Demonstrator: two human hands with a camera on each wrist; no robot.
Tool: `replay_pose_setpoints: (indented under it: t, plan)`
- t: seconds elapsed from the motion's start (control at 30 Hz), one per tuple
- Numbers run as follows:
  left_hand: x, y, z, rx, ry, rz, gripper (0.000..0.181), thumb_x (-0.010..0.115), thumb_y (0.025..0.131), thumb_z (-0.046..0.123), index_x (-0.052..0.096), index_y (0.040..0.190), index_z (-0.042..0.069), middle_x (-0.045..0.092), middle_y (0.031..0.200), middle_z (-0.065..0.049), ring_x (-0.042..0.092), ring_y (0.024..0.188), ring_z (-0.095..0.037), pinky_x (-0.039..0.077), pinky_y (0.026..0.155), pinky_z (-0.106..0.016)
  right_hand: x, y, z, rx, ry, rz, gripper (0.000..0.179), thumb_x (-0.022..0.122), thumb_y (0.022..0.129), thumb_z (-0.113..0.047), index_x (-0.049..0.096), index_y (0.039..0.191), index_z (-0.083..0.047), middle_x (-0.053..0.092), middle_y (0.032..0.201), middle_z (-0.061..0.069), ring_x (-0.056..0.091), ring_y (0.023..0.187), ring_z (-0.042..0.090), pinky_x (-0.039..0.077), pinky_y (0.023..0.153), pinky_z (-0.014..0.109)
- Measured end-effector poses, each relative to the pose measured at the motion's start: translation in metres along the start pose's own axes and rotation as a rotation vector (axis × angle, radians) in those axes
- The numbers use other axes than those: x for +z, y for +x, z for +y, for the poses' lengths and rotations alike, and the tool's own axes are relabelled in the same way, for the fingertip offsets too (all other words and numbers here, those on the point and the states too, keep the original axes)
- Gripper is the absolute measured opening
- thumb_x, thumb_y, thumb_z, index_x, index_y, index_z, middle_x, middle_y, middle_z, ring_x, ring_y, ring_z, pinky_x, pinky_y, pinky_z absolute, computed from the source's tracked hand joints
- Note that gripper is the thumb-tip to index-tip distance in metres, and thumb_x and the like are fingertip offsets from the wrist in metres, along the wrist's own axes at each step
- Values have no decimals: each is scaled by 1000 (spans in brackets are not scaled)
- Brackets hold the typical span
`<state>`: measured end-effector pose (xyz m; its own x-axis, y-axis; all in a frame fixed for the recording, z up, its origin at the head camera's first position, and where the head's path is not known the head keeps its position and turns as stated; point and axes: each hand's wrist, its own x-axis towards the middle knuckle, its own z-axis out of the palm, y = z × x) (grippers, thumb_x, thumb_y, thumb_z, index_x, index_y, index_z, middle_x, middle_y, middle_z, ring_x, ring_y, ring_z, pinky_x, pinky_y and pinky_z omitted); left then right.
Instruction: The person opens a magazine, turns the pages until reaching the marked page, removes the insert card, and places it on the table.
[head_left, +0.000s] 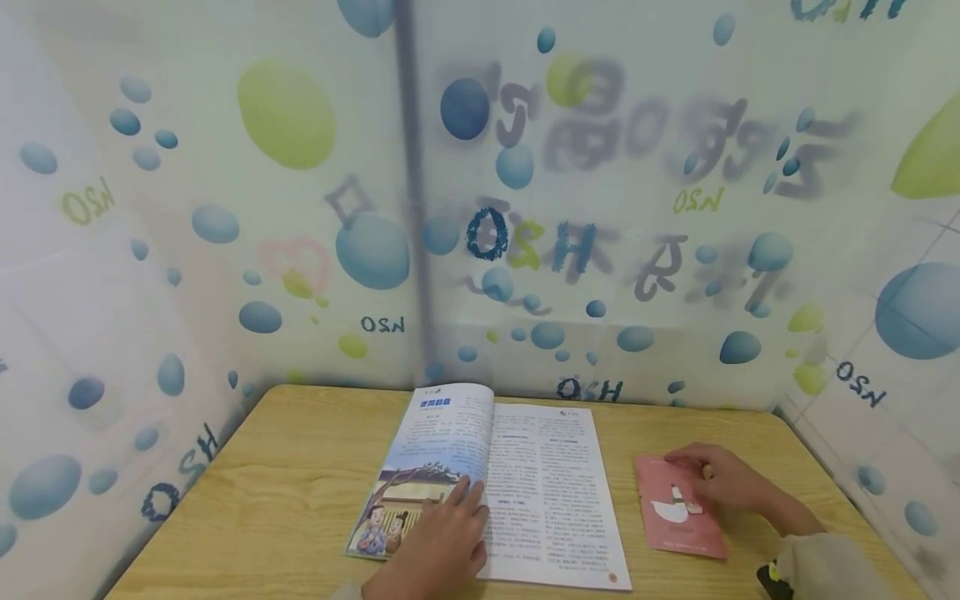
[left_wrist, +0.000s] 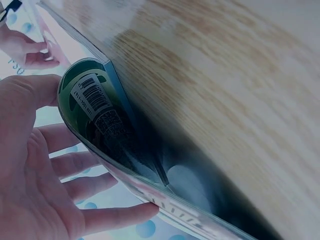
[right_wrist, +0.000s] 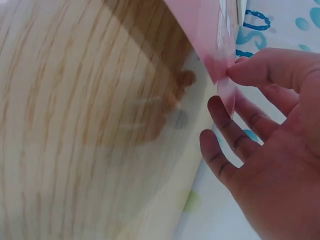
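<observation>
An open magazine lies on the wooden table, its left page arching up by the spine and showing a cartoon of two figures. My left hand rests on that left page near the fold, fingers extended. In the left wrist view the fingers of my left hand spread along the curved page, and a barcode shows on the magazine's back cover. To the right, a thin pink booklet with a white picture lies at a slant. My right hand pinches its right edge between thumb and fingers, as the right wrist view shows.
The wooden table ends at a pale curtain printed with blue and green drops, which rises behind it and along both sides. A dark object sits at my right sleeve.
</observation>
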<state>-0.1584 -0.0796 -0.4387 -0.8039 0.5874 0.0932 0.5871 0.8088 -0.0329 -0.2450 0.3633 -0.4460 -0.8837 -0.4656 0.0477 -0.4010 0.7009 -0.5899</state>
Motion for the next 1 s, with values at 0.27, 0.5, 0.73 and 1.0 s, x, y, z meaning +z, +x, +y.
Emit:
replay_pose_setpoints:
  t: [0.27, 0.5, 0.73, 1.0]
  plan:
    - [0, 0, 0, 0, -9, 0, 33, 66, 88, 28, 71, 112, 6, 56, 139, -14, 51, 131, -34, 56, 78, -58, 4, 4, -2, 52, -103, 2, 42, 72, 79, 2, 68, 120, -1, 67, 116, 12, 58, 99, 25, 54, 85, 41]
    - [-1, -2, 0, 6, 4, 9, 33, 66, 88, 29, 71, 111, 6, 57, 138, -14, 52, 131, -34, 56, 77, -57, 8, 5, -4, 55, -92, -11, 40, 72, 80, 4, 68, 119, 0, 66, 117, 15, 59, 108, 36, 49, 92, 60]
    - [-2, -3, -1, 4, 3, 3, 33, 65, 89, 29, 70, 112, 7, 57, 138, -13, 52, 130, -33, 56, 78, -57, 14, 6, -3, 38, -121, 3, 40, 73, 81, 2, 67, 120, 0, 66, 117, 12, 59, 107, 34, 50, 91, 57]
    - [-5, -1, -14, -5, -12, 37, 38, 63, 93, 31, 68, 126, 15, 57, 138, -9, 54, 128, -29, 55, 78, -53, 12, 6, -8, 18, -242, 39, 43, 72, 83, -6, 63, 124, 3, 63, 122, 21, 57, 112, 42, 48, 92, 61]
